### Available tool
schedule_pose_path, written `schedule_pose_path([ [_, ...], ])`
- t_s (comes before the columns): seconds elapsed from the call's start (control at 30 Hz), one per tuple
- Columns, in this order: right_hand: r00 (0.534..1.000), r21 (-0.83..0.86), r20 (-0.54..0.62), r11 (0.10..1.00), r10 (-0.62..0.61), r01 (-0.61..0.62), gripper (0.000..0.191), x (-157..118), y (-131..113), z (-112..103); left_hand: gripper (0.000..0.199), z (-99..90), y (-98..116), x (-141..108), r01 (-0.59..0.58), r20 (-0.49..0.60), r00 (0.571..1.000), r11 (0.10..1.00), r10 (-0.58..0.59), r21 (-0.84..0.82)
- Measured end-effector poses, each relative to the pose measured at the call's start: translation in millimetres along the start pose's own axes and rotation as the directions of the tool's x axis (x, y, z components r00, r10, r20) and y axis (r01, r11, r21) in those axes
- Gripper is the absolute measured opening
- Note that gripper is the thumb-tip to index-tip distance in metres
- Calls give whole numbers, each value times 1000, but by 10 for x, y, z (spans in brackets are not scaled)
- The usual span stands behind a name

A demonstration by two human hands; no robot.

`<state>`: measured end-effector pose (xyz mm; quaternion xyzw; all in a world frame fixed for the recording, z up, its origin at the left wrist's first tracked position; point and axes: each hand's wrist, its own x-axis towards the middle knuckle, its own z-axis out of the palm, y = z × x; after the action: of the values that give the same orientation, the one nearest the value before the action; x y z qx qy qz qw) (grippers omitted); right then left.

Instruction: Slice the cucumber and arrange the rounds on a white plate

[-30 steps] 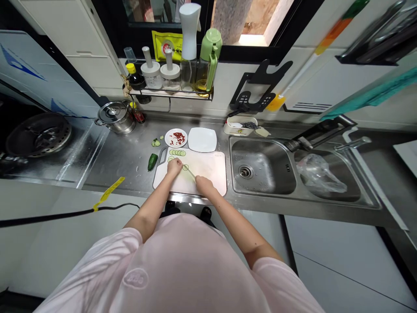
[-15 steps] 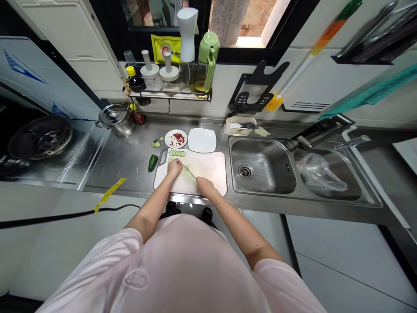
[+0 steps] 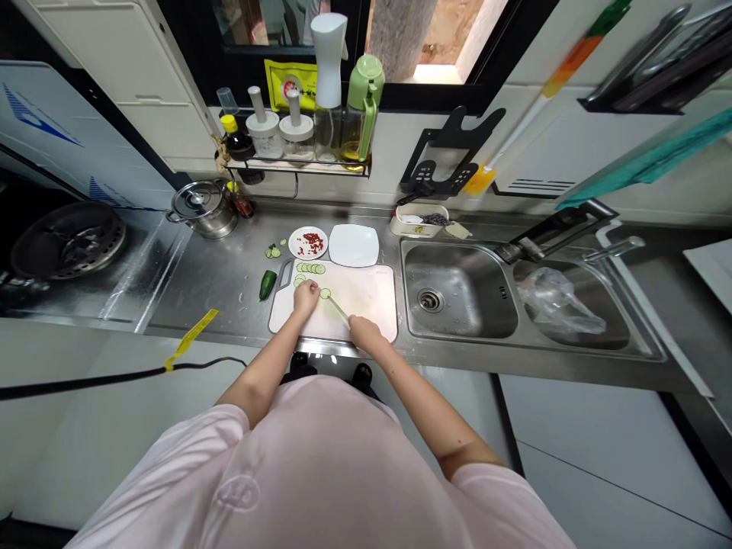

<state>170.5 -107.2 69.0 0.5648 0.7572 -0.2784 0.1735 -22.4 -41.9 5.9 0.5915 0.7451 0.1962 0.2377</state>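
My right hand point(image 3: 367, 335) is closed around the handle end of a thin knife point(image 3: 338, 308), which points up and left over the white cutting board point(image 3: 366, 293). By the knife's tip lies a pale green cucumber slice point(image 3: 325, 293). Left of it, my left hand point(image 3: 307, 298) is closed with its fingertips pinched together; whatever they hold is hidden. Along the board's far edge runs an overlapping row of cucumber slices point(image 3: 310, 268), with another slice point(image 3: 300, 280) beside my left fingers. A dark green cucumber piece point(image 3: 267, 285) rests on the counter left of the board.
Behind the board stand a plate of chopped red pieces point(image 3: 307, 243) and a white square plate point(image 3: 354, 245). Cucumber scraps point(image 3: 273, 252) lie to their left. A double sink point(image 3: 462, 290) is on the right, a lidded steel pot point(image 3: 204, 210) on the left.
My right hand and the knife have shifted slightly right and toward me. The slice at the knife tip looks fuller and paler now. My left hand has barely moved.
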Motion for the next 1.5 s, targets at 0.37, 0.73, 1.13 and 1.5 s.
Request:
schedule_pose_path([
  [0.37, 998, 110, -38, 993, 48, -44, 21, -143, 112, 73, 36, 125, -11, -189, -139, -55, 988, 990, 141, 32],
  [0.73, 960, 432, -230, 901, 159, -45, 22, -197, 266, 278, 34, 165, 1, -190, -155, -87, 984, 987, 158, 38],
  [1.13, 953, 482, -250, 875, 168, -28, 20, -138, 237, 335, 19, 119, 95, -188, -115, -89, 989, 992, 119, 53],
  [1.5, 935, 522, -308, 853, 174, 13, 17, -76, 279, 433, 7, 5, -69, -78, 85, -92, 991, 981, -102, -173],
])
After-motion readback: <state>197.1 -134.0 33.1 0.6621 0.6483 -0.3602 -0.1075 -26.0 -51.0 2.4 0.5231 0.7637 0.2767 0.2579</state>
